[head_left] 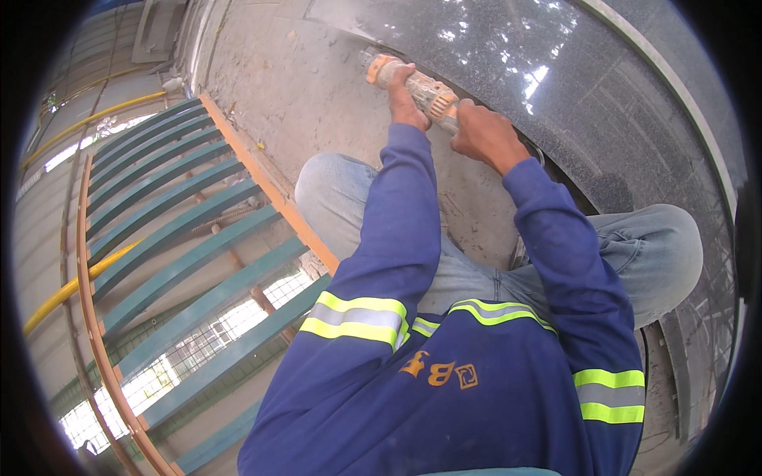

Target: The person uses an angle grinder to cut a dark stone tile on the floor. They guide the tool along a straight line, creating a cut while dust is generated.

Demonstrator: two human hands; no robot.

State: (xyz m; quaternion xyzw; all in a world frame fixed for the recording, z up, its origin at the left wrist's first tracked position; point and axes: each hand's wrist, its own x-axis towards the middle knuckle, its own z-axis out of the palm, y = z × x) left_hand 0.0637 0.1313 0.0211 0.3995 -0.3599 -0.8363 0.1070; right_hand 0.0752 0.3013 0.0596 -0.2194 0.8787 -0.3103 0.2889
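Concrete floor (270, 71) is bounded on the right by the curving near edge of a dark glossy panel (587, 103) and on the left by the orange rail of a slatted frame (272, 186). The widest room for moving is given to the left of the tool's head, where floor is seen between panel and frame. Toward the body, the space is narrowed by the bent left knee (333, 182), set close beside the orange rail, and by the right knee (655, 258), seen in front of the panel.

A dusty orange-and-grey power tool (433, 93) is held just beside the panel's edge, slanted with its head to the upper left; whether the panel is touched cannot be told. The tool's body is gripped by the left hand (406, 101), its thumb laid over the top and its other fingers largely hidden. The rear end is enclosed by the curled fingers of the right hand (486, 136). The tool's tip is blurred and cannot be made out.
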